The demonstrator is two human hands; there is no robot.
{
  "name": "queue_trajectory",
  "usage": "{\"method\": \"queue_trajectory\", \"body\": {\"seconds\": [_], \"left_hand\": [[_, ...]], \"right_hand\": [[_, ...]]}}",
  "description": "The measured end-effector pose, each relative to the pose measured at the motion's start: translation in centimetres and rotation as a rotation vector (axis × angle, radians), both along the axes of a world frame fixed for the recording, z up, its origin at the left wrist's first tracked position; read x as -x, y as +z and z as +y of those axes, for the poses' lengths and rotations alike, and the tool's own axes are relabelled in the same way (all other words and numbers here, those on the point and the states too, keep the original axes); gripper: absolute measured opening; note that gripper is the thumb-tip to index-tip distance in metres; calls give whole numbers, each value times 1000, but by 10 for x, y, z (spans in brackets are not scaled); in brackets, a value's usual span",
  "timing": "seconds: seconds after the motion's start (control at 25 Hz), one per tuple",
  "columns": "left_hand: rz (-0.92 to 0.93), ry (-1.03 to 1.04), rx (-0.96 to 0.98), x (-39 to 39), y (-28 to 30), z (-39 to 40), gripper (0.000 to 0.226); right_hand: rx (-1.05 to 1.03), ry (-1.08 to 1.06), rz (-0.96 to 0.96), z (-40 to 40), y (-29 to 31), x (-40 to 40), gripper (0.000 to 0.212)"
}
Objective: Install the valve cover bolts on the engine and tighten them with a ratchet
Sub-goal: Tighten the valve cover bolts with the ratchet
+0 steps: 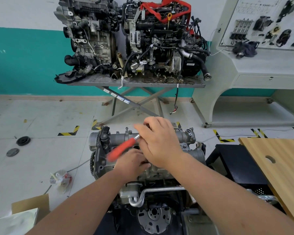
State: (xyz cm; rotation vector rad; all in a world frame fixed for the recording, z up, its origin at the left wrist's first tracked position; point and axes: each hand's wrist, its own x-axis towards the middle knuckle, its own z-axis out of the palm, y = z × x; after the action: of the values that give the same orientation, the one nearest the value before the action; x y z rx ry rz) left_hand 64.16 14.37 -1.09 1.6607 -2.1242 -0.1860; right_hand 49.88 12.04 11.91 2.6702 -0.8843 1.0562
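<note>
Your right hand (159, 143) sits over the top of the engine (143, 167), back of hand to the camera, fingers curled down around the head end of the ratchet (124, 148). The head itself is hidden under your palm, so you can't see the socket or which bolt it's on. Only a bit of chrome shank shows at your fingertips, plus the red handle, which sticks out toward the lower left and is motion-blurred at its end.

Your left hand (132, 162) is lower, just beside and partly under the right one, fingers bent against the valve cover (185, 138). Whether it's pinching a bolt or just bracing, can't tell: fingertips are covered by the right hand. No loose bolts can be made out on the cover.

The engine stands right in front of you, btwn your forearms; its flywheel (154, 216) faces you at the bottom and is partly cut off by the frame edge. A timing sprocket (92, 158) shows on the engine's left side.

Farther back, two more engines sit on a scissor-leg steel table (134, 82) against the wall. A wooden bench top (278, 163) runs off the frame at right. A cardboard box (31, 206) is cut off at lower left.
</note>
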Motion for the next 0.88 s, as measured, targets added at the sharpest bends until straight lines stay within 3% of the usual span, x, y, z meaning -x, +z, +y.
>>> {"method": "queue_trajectory", "body": {"seconds": [0.16, 0.28, 0.4, 0.52, 0.72, 0.88], "left_hand": [[-67, 48, -98, 2, 5, 1, 22], [-48, 74, -171, 1, 5, 0, 24], [-60, 67, -200, 1, 4, 0, 26], [-48, 64, -211, -1, 4, -1, 26], [-33, 70, -231, -1, 4, -1, 26], [-63, 63, -249, -1, 4, -3, 28]], "right_hand": [[-99, -52, 191, -1, 17, -3, 47], [-176, -106, 314, -2, 30, -7, 44], [-319, -124, 315, -5, 38, -11, 34], [-642, -115, 233, -9, 46, -13, 37], [-1510, -70, -334, -12, 54, -13, 18], [-1814, 229, -1037, -7, 34, -13, 12]]}}
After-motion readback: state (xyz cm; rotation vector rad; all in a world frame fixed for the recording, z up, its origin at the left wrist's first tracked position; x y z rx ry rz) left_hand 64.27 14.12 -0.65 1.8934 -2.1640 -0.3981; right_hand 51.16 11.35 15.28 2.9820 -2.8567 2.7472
